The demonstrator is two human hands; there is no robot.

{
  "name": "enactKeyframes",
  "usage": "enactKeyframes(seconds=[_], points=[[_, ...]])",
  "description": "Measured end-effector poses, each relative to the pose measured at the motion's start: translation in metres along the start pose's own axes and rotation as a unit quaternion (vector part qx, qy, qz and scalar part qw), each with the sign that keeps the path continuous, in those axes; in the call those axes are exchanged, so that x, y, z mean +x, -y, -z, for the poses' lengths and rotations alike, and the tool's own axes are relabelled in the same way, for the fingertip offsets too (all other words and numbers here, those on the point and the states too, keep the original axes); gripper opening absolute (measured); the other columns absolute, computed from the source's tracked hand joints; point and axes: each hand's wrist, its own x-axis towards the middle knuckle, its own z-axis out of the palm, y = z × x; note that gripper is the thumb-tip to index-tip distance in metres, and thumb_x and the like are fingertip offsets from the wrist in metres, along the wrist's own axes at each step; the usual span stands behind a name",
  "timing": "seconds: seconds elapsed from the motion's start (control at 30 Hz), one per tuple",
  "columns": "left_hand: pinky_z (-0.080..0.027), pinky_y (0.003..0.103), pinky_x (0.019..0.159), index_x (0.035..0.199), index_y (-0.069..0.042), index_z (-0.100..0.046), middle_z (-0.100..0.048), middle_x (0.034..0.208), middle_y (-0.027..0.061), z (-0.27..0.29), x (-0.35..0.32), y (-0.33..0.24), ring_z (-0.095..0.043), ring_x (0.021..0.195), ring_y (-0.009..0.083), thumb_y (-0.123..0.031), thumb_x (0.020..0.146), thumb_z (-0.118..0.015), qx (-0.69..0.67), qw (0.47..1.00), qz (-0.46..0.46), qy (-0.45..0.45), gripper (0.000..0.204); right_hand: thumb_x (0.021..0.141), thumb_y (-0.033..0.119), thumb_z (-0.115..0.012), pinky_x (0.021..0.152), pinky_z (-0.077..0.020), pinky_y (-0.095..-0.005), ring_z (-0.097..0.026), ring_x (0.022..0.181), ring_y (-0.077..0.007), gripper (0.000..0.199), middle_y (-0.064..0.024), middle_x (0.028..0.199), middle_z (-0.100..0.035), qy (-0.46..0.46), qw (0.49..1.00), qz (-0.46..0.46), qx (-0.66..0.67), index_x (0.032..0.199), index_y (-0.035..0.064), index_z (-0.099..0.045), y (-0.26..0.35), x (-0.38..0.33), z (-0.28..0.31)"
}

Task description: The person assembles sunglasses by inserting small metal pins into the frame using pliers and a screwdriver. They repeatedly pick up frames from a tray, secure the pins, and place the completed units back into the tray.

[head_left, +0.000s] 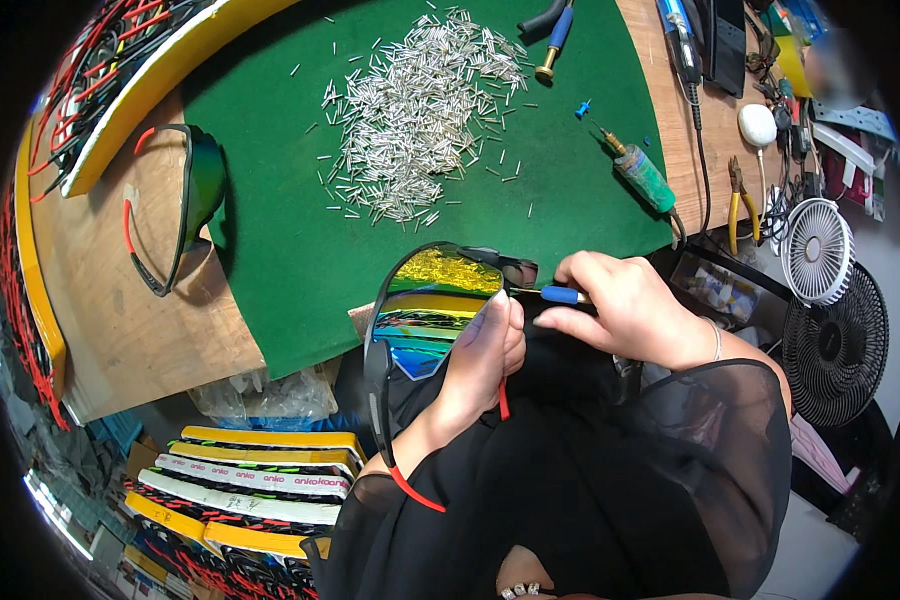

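A pair of wraparound sunglasses (425,310) with a mirrored lens, black frame and red-tipped temples is held up at the table's near edge. My left hand (485,355) is closed around the frame near its hinge end. In my right hand (635,310) a slim screwdriver (562,295) with a blue handle lies between thumb and fingers. Its thin shaft points left at the hinge area; my left thumb is close by, and whether the tip touches is too small to tell. Beyond the sunglasses, a heap of small silvery pins (410,120) covers part of the green mat (280,240).
Another pair of sunglasses (200,180) lies at the left mat edge. A green-handled soldering iron (642,178) and a blue-handled tool (558,40) rest on the mat. Yellow-handled pliers (740,215) and fans (817,250) stand right. Boxes of sunglasses (250,480) are stacked lower left.
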Motion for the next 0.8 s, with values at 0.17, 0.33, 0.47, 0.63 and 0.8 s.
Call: enactKeyframes(seconds=[0.17,0.33,0.47,0.63,0.8], points=[[-0.018,0.019,0.037,0.074,-0.010,-0.041,-0.025,0.049,-0.0067,0.000,0.000,-0.001,-0.021,0.039,0.0043,-0.037,0.095,-0.034,0.004,1.000,0.006,0.007,0.034,0.077,0.025,-0.063,0.051,-0.0469,-0.0364,-0.057,0.060,-0.0301,0.027,-0.0135,0.068,-0.053,-0.026,0.998,0.040,-0.032,0.079,0.0026,-0.049,-0.002,-0.003,-0.004],[-0.018,0.019,0.037,0.074,-0.011,-0.041,-0.025,0.049,-0.0067,0.000,-0.001,-0.001,-0.020,0.039,0.0042,-0.037,0.095,-0.034,-0.001,1.000,0.004,0.006,0.034,0.076,0.021,-0.064,0.053,-0.0469,-0.0358,-0.057,0.064,-0.0289,0.027,-0.0128,0.076,-0.053,0.012,0.998,0.028,-0.056,0.087,0.0029,-0.048,-0.004,-0.004,-0.002],[-0.019,0.019,0.037,0.074,-0.011,-0.041,-0.025,0.049,-0.0067,-0.001,-0.001,-0.002,-0.021,0.039,0.0042,-0.038,0.095,-0.035,0.001,1.000,0.005,0.000,0.034,0.077,0.020,-0.063,0.051,-0.0466,-0.0355,-0.057,0.058,-0.0285,0.020,-0.0117,0.064,-0.053,-0.031,0.998,0.040,-0.042,0.076,0.0034,-0.051,0.002,0.001,-0.002],[-0.019,0.019,0.037,0.074,-0.011,-0.041,-0.026,0.049,-0.0066,0.000,-0.001,-0.001,-0.022,0.039,0.0043,-0.038,0.095,-0.035,0.005,1.000,0.000,0.003,0.034,0.078,0.020,-0.062,0.051,-0.0467,-0.0352,-0.057,0.058,-0.0284,0.020,-0.0111,0.064,-0.052,-0.042,0.997,0.040,-0.052,0.077,0.0037,-0.050,0.000,0.003,-0.002],[-0.019,0.019,0.037,0.074,-0.010,-0.041,-0.026,0.049,-0.0064,0.000,0.000,-0.001,-0.022,0.039,0.0043,-0.037,0.095,-0.035,0.002,1.000,0.006,-0.002,0.034,0.078,0.024,-0.062,0.051,-0.0462,-0.0352,-0.056,0.059,-0.0292,0.023,-0.0110,0.065,-0.052,-0.039,0.997,0.047,-0.038,0.078,0.0036,-0.050,0.003,0.003,0.002]])
